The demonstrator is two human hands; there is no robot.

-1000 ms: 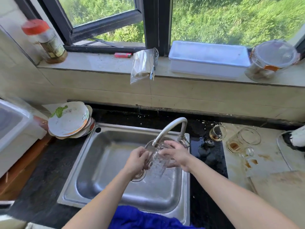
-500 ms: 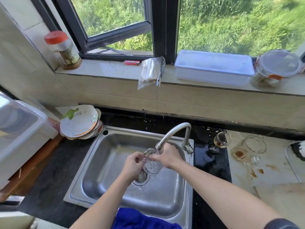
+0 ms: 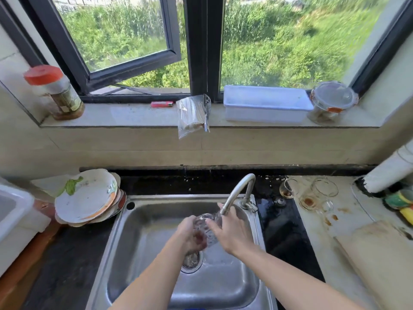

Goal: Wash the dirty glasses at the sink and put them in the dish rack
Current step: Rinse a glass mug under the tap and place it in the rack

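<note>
A clear textured glass [image 3: 206,227] is held over the steel sink [image 3: 143,238], just under the spout of the curved tap [image 3: 237,193]. My left hand [image 3: 190,236] grips it from the left and below. My right hand [image 3: 232,231] wraps round its right side, fingers curled on the glass. On the counter to the right of the tap stand three dirty glasses with brown residue: a small one [image 3: 287,189], a mug-like one [image 3: 309,200] and a wide one [image 3: 325,186]. The white dish rack [image 3: 13,211] shows at the left edge.
A stack of dirty plates [image 3: 87,198] leans at the sink's back left corner. The window sill carries a red-lidded jar [image 3: 53,92], a lighter [image 3: 162,104], a bag of sticks [image 3: 192,115], a white tub [image 3: 266,104] and a lidded container [image 3: 333,101]. Sponges [image 3: 402,202] lie far right.
The view has tilted up, showing more window. Both hands stayed on the glass under the tap and turned it, the left hand shifting lower round it.
</note>
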